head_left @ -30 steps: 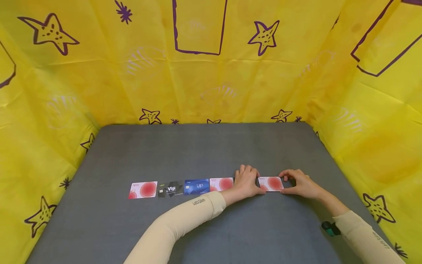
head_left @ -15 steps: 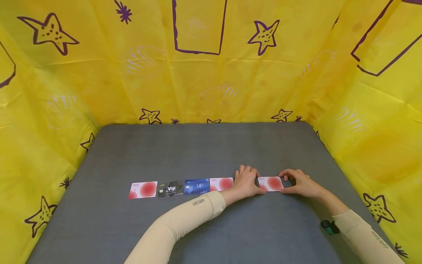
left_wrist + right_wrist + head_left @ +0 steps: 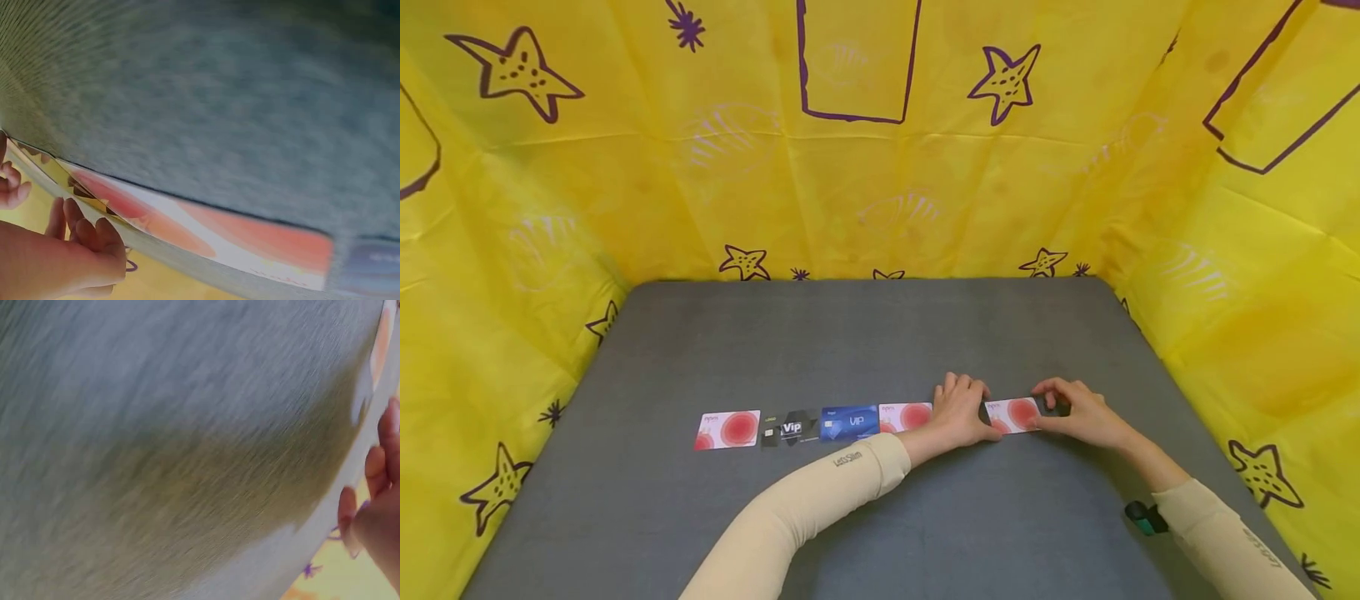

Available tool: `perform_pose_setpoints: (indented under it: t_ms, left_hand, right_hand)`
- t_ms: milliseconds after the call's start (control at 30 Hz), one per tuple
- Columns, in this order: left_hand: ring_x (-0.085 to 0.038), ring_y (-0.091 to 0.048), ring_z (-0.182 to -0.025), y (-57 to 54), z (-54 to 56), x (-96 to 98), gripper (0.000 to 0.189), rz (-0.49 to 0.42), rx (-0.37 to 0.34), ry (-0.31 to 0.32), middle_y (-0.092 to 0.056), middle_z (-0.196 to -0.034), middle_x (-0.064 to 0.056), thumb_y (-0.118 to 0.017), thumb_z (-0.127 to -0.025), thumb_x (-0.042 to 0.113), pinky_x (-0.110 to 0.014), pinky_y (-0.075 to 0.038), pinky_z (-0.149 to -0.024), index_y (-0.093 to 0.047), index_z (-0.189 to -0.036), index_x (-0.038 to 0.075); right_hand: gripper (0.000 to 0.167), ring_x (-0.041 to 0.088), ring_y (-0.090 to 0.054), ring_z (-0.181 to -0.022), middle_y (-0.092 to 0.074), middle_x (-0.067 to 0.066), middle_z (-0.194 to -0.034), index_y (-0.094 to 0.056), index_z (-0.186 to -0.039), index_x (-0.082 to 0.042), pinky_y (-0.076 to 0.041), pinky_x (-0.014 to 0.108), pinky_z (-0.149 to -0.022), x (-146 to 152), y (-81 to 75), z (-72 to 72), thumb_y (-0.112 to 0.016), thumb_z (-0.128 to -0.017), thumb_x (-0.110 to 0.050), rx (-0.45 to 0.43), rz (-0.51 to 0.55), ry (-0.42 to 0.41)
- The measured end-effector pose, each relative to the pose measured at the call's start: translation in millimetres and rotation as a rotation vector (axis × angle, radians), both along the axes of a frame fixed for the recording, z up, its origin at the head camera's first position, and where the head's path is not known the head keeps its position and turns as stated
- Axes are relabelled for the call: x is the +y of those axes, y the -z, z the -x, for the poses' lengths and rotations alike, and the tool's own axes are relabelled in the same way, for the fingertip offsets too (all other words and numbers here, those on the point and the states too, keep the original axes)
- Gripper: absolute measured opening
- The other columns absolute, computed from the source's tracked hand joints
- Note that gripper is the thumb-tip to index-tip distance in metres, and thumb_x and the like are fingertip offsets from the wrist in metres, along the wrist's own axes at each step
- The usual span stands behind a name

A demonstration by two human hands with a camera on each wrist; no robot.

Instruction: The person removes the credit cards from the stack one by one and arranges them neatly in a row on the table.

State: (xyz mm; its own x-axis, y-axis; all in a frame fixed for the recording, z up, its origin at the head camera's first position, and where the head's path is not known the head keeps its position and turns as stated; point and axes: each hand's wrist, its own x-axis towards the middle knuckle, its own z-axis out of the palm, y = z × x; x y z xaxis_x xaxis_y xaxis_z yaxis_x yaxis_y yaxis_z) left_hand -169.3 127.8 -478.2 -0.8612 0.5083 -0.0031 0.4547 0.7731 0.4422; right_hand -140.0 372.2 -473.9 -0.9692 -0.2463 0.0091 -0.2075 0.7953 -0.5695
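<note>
A row of flat plastic cards lies across the grey table. My left hand [image 3: 958, 411] arches over a dark glossy card [image 3: 78, 184], mostly hidden in the head view. Its thumb and index finger reach the left corners of the pink-and-white card [image 3: 1011, 415] at the row's right end. That card's right end is between the thumb and bent index finger of my right hand [image 3: 1078, 417]. To the left lie another pink-and-white card [image 3: 913, 414], a blue VIP card [image 3: 848, 423], a black Vip card [image 3: 790, 428] and a third pink-and-white card [image 3: 727, 429].
Yellow cloth [image 3: 880, 192] with starfish drawings hangs behind and beside the table [image 3: 850, 342]. A dark wrist strap with a green part [image 3: 1145, 518] shows by my right forearm. Grey tabletop stretches behind and in front of the cards.
The rightmost pink-and-white card has shifted slightly left, and my right hand has moved left with it. My left hand has stayed nearly in place. The head view has shifted slightly.
</note>
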Motion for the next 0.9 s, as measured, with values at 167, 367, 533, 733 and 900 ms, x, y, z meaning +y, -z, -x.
perform_pose_setpoints:
  t_ms: [167,367,533,733,900]
  left_hand:
    - [-0.017,-0.040,-0.104,-0.2,0.5,-2.8,0.058,0.003,0.005,0.006,-0.053,-0.105,0.004,-0.084,-0.068,0.052,-0.030,-0.033,-0.082,-0.062,-0.111,0.020]
    - [-0.016,-0.039,-0.103,1.0,0.2,-4.0,0.054,0.007,0.008,0.025,-0.053,-0.104,0.004,-0.083,-0.069,0.053,-0.029,-0.032,-0.081,-0.064,-0.109,0.022]
    - [-0.015,-0.039,-0.102,0.5,-0.5,-4.9,0.052,0.006,0.010,0.022,-0.052,-0.104,0.005,-0.083,-0.069,0.052,-0.028,-0.032,-0.080,-0.064,-0.108,0.023]
    - [-0.015,-0.038,-0.101,0.0,-0.6,-5.8,0.049,0.005,0.014,0.029,-0.051,-0.103,0.005,-0.082,-0.071,0.052,-0.028,-0.032,-0.080,-0.065,-0.107,0.025]
    - [-0.014,-0.038,-0.101,0.5,-0.2,-5.5,0.049,-0.002,0.009,0.039,-0.051,-0.105,0.006,-0.081,-0.072,0.053,-0.028,-0.031,-0.081,-0.066,-0.109,0.026]
  right_hand:
    - [0.049,0.019,-0.040,-0.080,-0.047,-0.003,-0.080,-0.062,-0.105,-0.012,-0.019,0.041,-0.069,-1.4,1.5,1.0,-0.082,-0.075,-0.044,0.028,-0.075,0.034]
    - [0.049,0.018,-0.037,-0.080,-0.047,-0.003,-0.084,-0.063,-0.107,-0.015,-0.018,0.040,-0.066,1.1,4.4,-1.7,-0.086,-0.071,-0.039,0.065,-0.064,-0.037]
    - [0.049,0.018,-0.037,-0.080,-0.047,-0.002,-0.086,-0.061,-0.108,-0.016,-0.017,0.040,-0.066,0.7,5.6,-3.4,-0.086,-0.071,-0.038,0.052,-0.048,-0.053]
    - [0.048,0.021,-0.037,-0.082,-0.047,-0.002,-0.085,-0.060,-0.105,-0.015,-0.018,0.043,-0.068,0.7,4.5,-3.8,-0.086,-0.072,-0.036,0.017,-0.031,-0.038]
    - [0.047,0.020,-0.037,-0.080,-0.048,-0.001,-0.085,-0.060,-0.106,-0.014,-0.018,0.042,-0.069,0.6,3.0,-4.7,-0.085,-0.073,-0.037,0.002,-0.030,-0.028]
